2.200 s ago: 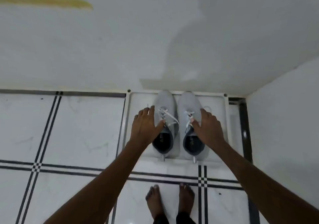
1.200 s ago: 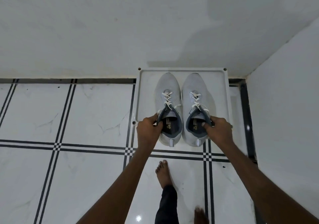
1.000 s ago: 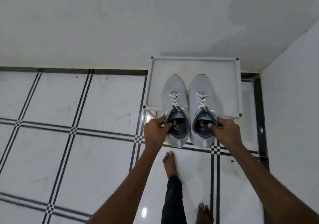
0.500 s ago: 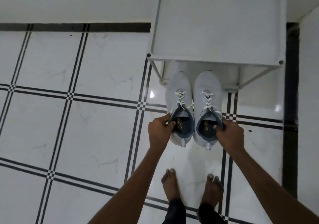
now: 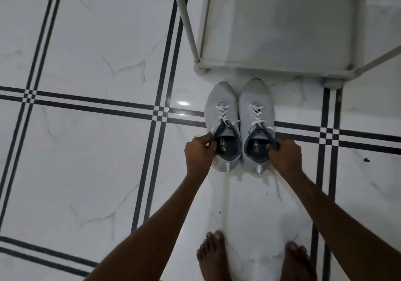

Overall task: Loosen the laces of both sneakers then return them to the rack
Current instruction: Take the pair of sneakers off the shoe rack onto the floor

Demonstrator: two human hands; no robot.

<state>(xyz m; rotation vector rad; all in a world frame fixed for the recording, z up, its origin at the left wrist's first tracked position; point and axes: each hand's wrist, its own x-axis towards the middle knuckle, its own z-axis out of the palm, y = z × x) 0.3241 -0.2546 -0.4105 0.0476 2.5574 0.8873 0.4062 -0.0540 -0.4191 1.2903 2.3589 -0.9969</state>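
Note:
Two light grey sneakers with white laces stand side by side on the floor, toes pointing at the rack. My left hand [image 5: 200,153] pinches the outer collar of the left sneaker [image 5: 221,103]. My right hand [image 5: 286,155] grips the outer collar of the right sneaker [image 5: 256,98]. Both pairs of laces are still tied in crossed rows. The white shoe rack [image 5: 280,67] stands just beyond the toes, its shelf bare.
The floor is white marble tile [image 5: 91,155] with black double lines. My bare feet [image 5: 213,257] stand close behind the sneakers. A rack leg [image 5: 184,20] slants up at the left of the shelf.
Both hands have carried the sneakers off the rack's top shelf and lowered them to the floor in front of it. The view has tilted down.

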